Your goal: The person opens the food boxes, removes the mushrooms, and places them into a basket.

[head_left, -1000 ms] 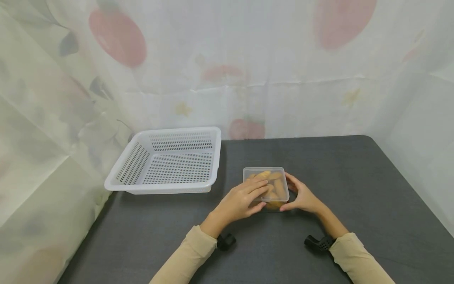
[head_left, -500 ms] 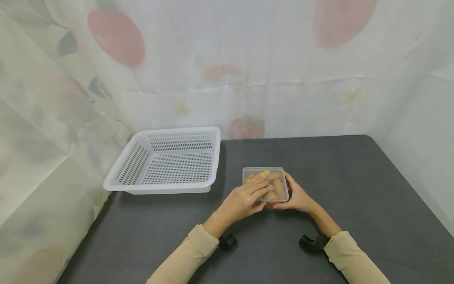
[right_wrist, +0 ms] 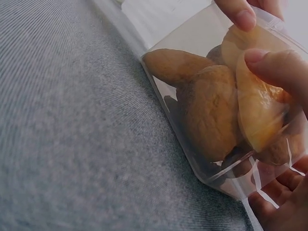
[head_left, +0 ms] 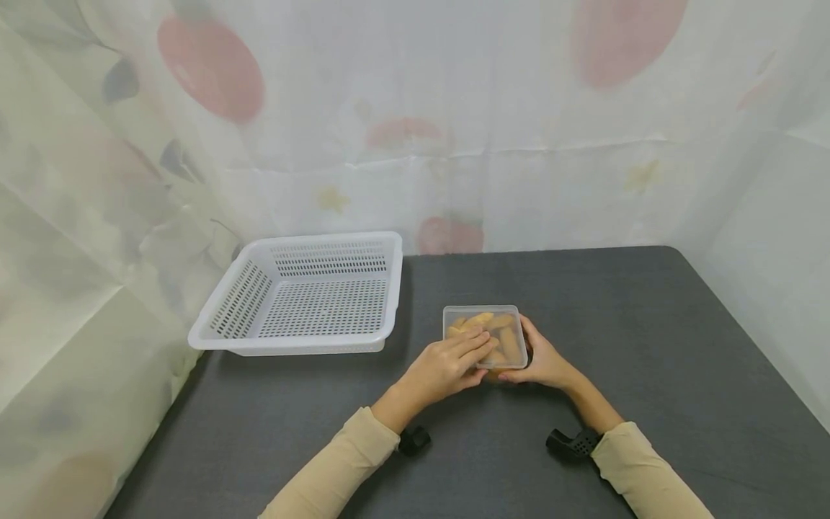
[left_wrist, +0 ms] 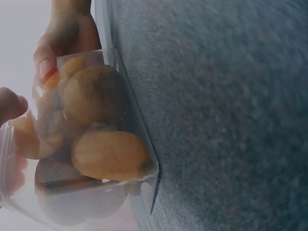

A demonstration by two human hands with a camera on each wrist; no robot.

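Note:
A clear plastic food box (head_left: 525, 353) with a translucent lid stands on the dark table. Inside are several golden-brown, rounded pieces (left_wrist: 111, 155) that look like small bread rolls. Across the lid lie the fingers of my left hand (head_left: 444, 367), its thumb against the box's near side. My right hand (head_left: 551, 364) grips the right side, thumb in front and fingers round the far part. In the right wrist view, the right thumb (right_wrist: 274, 67) presses the clear wall and fingers (right_wrist: 284, 192) show behind the box. The lid hides how its edge sits under the left fingers.
A white perforated plastic basket (head_left: 394, 321) stands at the table's back left with nothing in it. Pale printed curtains (head_left: 506, 194) hang behind and to the left of the dark table (head_left: 622, 310). A black wrist camera (head_left: 570, 445) sits on each forearm.
My right hand has shifted slightly left and closer round the box, its thumb now further along the near side. The left hand has stayed almost in place on the lid.

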